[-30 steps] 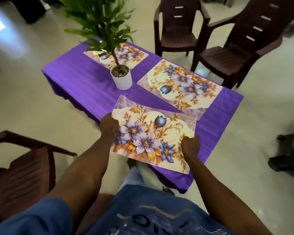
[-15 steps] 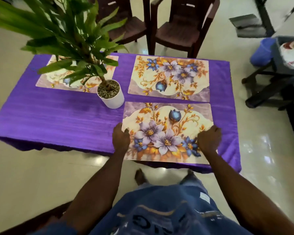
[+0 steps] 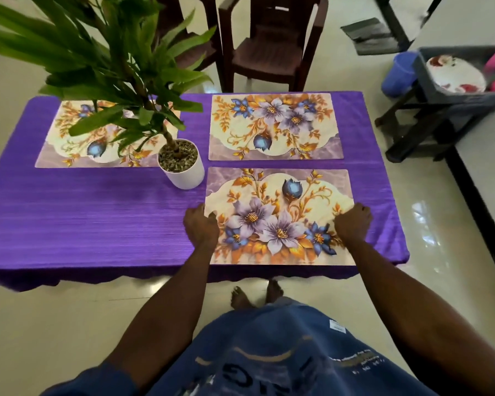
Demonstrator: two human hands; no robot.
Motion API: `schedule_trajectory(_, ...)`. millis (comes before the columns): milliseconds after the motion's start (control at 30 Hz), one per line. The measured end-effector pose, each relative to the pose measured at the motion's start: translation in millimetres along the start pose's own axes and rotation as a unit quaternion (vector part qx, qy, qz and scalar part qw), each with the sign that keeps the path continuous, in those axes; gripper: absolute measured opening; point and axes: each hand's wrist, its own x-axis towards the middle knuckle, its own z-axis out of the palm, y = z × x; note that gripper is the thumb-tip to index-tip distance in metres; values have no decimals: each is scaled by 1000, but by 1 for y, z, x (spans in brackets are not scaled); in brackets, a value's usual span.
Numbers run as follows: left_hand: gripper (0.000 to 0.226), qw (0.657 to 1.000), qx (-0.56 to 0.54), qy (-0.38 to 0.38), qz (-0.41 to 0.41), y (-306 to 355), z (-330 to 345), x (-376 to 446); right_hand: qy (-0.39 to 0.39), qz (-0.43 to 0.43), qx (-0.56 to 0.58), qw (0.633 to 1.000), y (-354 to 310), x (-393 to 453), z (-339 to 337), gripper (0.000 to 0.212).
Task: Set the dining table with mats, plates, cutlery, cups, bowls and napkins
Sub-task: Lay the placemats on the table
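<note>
A floral place mat [image 3: 277, 218] lies flat at the near right of the purple-clothed table [image 3: 83, 218]. My left hand [image 3: 200, 227] grips its left edge with curled fingers. My right hand [image 3: 352, 224] grips its right edge the same way. A second mat [image 3: 275, 127] lies straight behind it. A third mat [image 3: 69, 138] sits at the far left, partly hidden by leaves. A white plate with red marks [image 3: 455, 75] rests in a dark crate [image 3: 423, 72] to the right, off the table.
A potted plant in a white pot [image 3: 183, 172] stands mid-table, close to the near mat's left corner. Two brown plastic chairs [image 3: 269, 52] face the far side. A blue container [image 3: 397, 72] and pink items sit by the crate on a black stand.
The mat went from hanging askew over the table's edge to lying square on the cloth. My view swung round to face the table's long side. Both hands kept hold of the mat's ends.
</note>
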Motion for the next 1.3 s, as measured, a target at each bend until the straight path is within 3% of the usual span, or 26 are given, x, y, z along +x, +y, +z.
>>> schedule_trajectory(200, 23, 999, -31, 6, -38, 7, 0, 5, 2, -18, 20, 1000, 3, 2, 1, 44)
schedule_trajectory(500, 30, 998, -7, 17, -67, 7, 5, 9, 5, -29, 48, 998, 2, -1, 3, 42)
schedule_trajectory(1300, 35, 999, 0, -1, -52, 9, 3, 4, -21, -67, 24, 997, 3, 3, -4, 48)
